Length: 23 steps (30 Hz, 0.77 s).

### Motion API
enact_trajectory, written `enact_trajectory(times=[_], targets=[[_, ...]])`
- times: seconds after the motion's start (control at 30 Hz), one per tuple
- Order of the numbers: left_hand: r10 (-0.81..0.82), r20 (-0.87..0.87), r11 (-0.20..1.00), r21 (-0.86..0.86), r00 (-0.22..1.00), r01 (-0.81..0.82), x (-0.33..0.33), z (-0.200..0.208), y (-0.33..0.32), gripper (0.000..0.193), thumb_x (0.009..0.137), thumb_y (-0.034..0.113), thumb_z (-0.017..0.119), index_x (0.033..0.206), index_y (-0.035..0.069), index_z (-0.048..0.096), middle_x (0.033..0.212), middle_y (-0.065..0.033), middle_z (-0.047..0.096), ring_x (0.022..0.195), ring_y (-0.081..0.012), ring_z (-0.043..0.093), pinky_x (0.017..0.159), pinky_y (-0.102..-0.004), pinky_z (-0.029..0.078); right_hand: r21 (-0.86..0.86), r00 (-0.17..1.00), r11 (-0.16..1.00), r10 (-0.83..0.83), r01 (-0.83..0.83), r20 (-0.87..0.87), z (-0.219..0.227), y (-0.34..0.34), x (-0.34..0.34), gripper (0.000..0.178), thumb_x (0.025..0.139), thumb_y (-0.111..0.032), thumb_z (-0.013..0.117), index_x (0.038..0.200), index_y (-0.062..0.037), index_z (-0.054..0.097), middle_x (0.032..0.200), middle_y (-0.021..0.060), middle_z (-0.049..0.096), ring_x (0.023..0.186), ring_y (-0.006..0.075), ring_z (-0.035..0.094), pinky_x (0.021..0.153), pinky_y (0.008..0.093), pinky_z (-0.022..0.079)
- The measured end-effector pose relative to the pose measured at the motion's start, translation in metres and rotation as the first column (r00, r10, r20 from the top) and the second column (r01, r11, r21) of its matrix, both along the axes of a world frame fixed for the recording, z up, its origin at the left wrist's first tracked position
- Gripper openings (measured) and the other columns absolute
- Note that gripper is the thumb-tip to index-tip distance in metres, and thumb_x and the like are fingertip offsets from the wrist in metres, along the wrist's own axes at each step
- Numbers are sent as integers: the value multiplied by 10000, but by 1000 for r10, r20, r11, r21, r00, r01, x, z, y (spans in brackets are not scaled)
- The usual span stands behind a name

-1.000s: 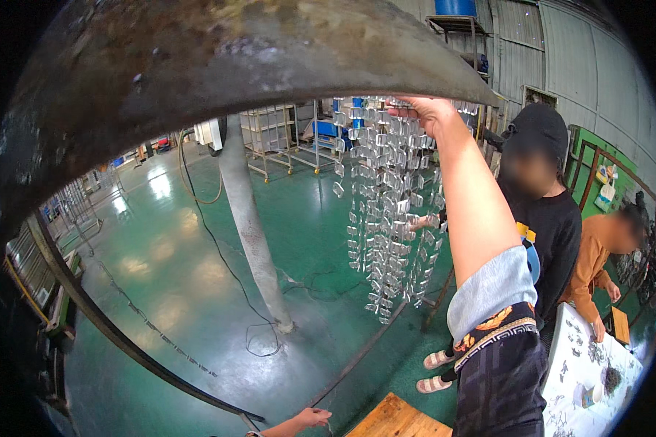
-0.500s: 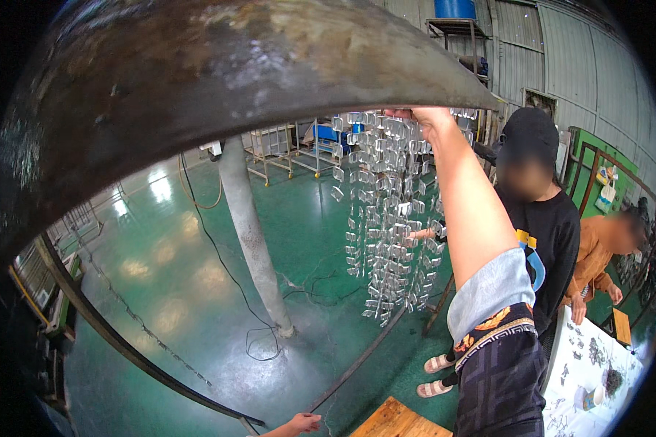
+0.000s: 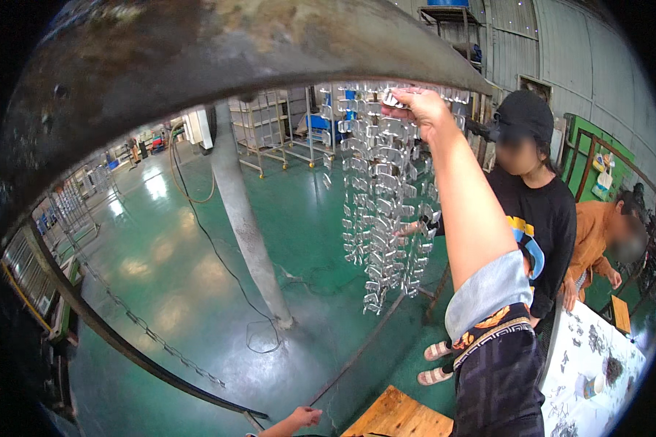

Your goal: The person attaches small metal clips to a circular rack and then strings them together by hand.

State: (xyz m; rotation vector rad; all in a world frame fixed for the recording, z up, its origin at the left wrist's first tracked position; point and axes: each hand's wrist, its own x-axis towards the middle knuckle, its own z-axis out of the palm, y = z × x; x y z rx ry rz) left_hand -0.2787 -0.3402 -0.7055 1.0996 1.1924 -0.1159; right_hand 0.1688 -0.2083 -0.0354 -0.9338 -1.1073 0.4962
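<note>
My right hand (image 3: pixel 421 109) is raised to the upper part of a cluster of hanging strands, just under a big dark metal beam (image 3: pixel 219 80). Its thumb and fingers pinch a small shiny bent metal clip (image 3: pixel 392 97). Many similar clips (image 3: pixel 386 197) hang below it in long vertical rows. Low at the bottom edge, my left hand (image 3: pixel 305 417) has its fingers curled in; anything between them is too small to make out.
A co-worker in black (image 3: pixel 536 189) stands behind the strands, one hand among them. Another person in brown (image 3: pixel 594 240) is beside a white table (image 3: pixel 561 364) with small parts and a cup. A wooden board (image 3: pixel 401 415), concrete post (image 3: pixel 248 218) and curved rail (image 3: pixel 124 335) are around me.
The view has shifted, so the beam sits higher in it. My right hand now shows below the beam's edge with a clip in its fingers. My left hand's fingers look more curled.
</note>
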Motion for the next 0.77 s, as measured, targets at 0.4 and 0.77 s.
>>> enact_trajectory(times=[0.4, 0.77], targets=[[-669, 355, 714, 551, 653, 432, 122, 264, 57, 284, 889, 204, 590, 1120, 41, 608, 955, -49, 653, 898, -112, 594, 825, -278, 462, -70, 1000, 998, -11, 10, -11, -69, -111, -50, 237, 854, -139, 635, 990, 41, 561, 906, 158, 657, 808, 249, 670, 748, 310, 528], [-759, 326, 470, 874, 563, 127, 142, 397, 2, 182, 832, 103, 635, 999, 45, 677, 870, -43, 667, 803, -98, 594, 740, -244, 473, -120, 983, 976, -183, 183, 9, -96, -303, -122, 174, 867, -103, 602, 971, 36, 592, 886, 145, 661, 820, 259, 667, 800, 345, 527]])
